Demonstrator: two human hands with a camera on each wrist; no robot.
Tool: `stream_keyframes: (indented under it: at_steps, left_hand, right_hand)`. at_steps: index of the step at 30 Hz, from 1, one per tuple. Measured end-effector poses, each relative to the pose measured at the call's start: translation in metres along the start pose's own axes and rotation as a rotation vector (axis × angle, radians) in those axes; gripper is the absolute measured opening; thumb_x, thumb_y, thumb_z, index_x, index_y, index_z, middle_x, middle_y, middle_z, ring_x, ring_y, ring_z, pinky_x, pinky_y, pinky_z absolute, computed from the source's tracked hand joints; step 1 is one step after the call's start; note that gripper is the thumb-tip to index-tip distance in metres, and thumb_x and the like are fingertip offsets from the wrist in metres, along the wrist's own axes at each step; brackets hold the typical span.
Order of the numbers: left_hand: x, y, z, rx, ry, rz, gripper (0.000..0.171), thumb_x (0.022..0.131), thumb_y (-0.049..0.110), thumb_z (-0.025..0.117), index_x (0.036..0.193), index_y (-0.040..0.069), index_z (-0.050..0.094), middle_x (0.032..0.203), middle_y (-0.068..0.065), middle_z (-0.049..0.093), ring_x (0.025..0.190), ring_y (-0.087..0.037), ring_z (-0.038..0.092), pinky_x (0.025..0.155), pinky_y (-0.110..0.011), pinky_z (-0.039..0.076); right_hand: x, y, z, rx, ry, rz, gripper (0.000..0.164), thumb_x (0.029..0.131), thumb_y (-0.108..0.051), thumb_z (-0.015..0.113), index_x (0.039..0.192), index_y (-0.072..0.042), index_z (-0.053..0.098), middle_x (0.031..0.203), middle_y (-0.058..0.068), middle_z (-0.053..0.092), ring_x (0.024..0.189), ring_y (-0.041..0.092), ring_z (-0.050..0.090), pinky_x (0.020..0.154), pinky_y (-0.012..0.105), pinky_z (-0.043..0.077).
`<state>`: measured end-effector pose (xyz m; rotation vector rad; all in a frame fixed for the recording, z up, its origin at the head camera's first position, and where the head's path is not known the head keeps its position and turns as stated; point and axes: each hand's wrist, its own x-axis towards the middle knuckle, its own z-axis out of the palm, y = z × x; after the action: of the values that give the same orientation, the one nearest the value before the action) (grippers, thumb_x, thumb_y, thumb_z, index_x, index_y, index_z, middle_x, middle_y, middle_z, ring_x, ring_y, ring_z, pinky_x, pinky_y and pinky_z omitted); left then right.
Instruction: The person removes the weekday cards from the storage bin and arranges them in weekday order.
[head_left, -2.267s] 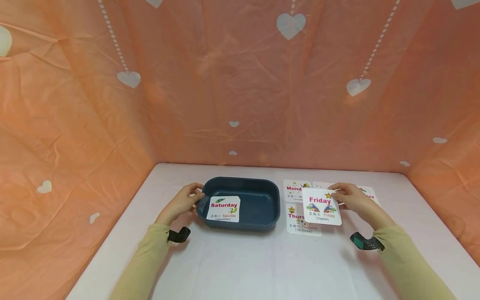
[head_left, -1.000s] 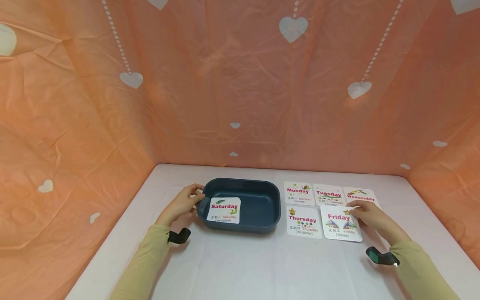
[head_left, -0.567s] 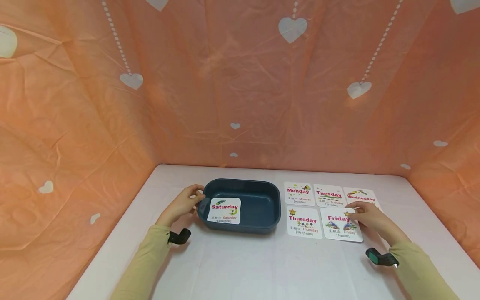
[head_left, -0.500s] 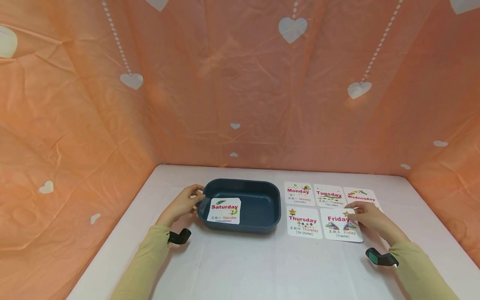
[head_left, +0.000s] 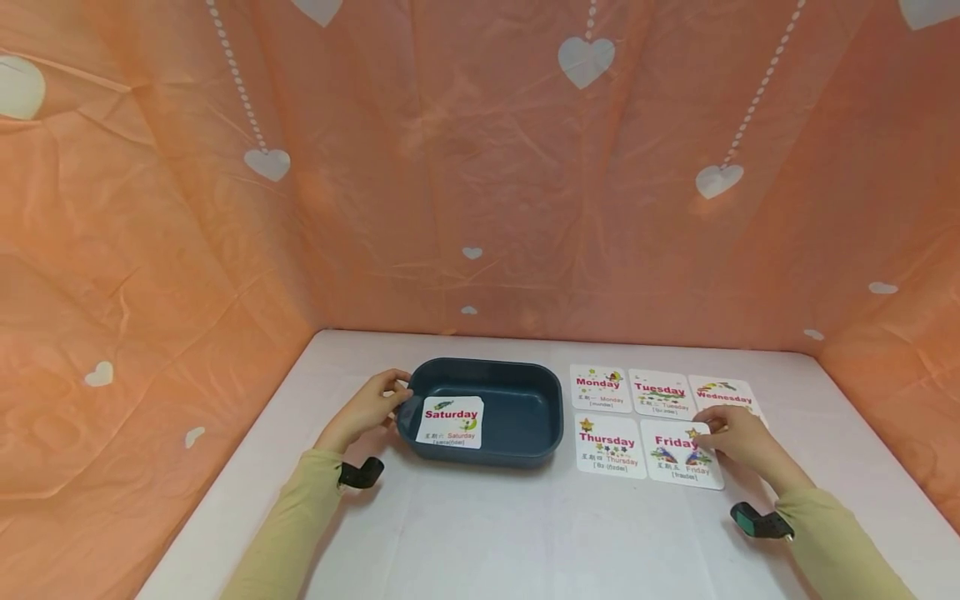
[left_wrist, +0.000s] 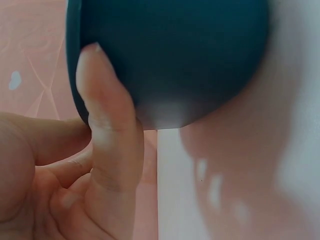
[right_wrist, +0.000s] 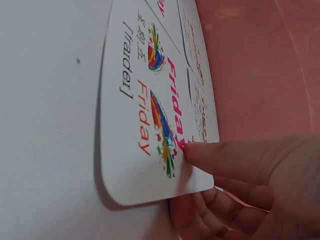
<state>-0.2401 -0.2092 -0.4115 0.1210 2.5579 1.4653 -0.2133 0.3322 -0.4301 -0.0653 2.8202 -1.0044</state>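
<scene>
The Friday card (head_left: 678,460) is right beside the Thursday card (head_left: 611,460), its corner pinched between the right hand's (head_left: 742,443) thumb and curled fingers, while well off to the left I can see the left hand (head_left: 367,407) gripping the end of the blue tray (head_left: 519,417), lol.

On my head-cam feed: dk-blue tray (head_left: 521,417), smooth plastic w/ satin sheen; Friday card (head_left: 678,477), smooth white stiff paper, matt w/ glossless print; orange backdrop (head_left: 517,208), thin creased sheeting w/ faint sheen, cloth or plastic, can't tell; white tabletop (head_left: 510,533), smooth, matt; tan sleeves (head_left: 288,517), matt cloth; blk wrist unit (head_left: 759,523), prob. plastic.
</scene>
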Motion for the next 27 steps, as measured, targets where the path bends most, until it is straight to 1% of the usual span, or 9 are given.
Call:
stream_keyframes:
  at_steps: [3, 9, 16, 27]
  left_hand:
    - [0.0007, 0.0007, 0.0003, -0.006, -0.002, -0.001, 0.034, 0.098, 0.010, 0.053, 0.130, -0.002, 0.046, 0.105, -0.023, 0.053, 0.071, -0.025, 0.054, 0.053, -0.031, 0.048]
    - [0.0012, 0.0018, 0.0006, -0.013, 0.001, -0.002, 0.034, 0.098, 0.010, 0.053, 0.130, -0.002, 0.046, 0.105, -0.023, 0.052, 0.071, -0.026, 0.054, 0.053, -0.030, 0.048]
    - [0.0003, 0.0021, 0.0010, -0.017, 0.001, -0.001, 0.034, 0.098, 0.010, 0.053, 0.130, -0.002, 0.046, 0.104, -0.023, 0.053, 0.068, -0.023, 0.054, 0.052, -0.031, 0.048]
    - [0.0009, -0.0005, 0.0010, -0.024, 0.000, -0.003, 0.035, 0.099, 0.009, 0.052, 0.130, -0.002, 0.046, 0.102, -0.022, 0.052, 0.069, -0.024, 0.054, 0.053, -0.033, 0.049]
  right_hand:
    - [0.0001, -0.0007, 0.0005, -0.012, 0.014, 0.004, 0.037, 0.081, -0.007, 0.072, 0.111, 0.012, 0.059, 0.091, 0.017, 0.058, 0.080, 0.027, 0.052, 0.060, 0.031, 0.047]
    - [0.0002, -0.0021, 0.0018, -0.041, 0.045, -0.018, 0.035, 0.079, -0.005, 0.074, 0.107, 0.011, 0.061, 0.089, 0.016, 0.059, 0.081, 0.028, 0.051, 0.063, 0.033, 0.044]
    - [-0.0006, -0.0016, 0.0028, -0.052, 0.068, -0.036, 0.033, 0.078, -0.005, 0.075, 0.104, 0.011, 0.062, 0.088, 0.015, 0.060, 0.080, 0.028, 0.054, 0.065, 0.033, 0.044]
    - [-0.0020, 0.0003, 0.0047, -0.062, 0.077, -0.037, 0.034, 0.078, -0.007, 0.075, 0.105, 0.010, 0.063, 0.091, 0.017, 0.060, 0.082, 0.029, 0.054, 0.068, 0.036, 0.043]
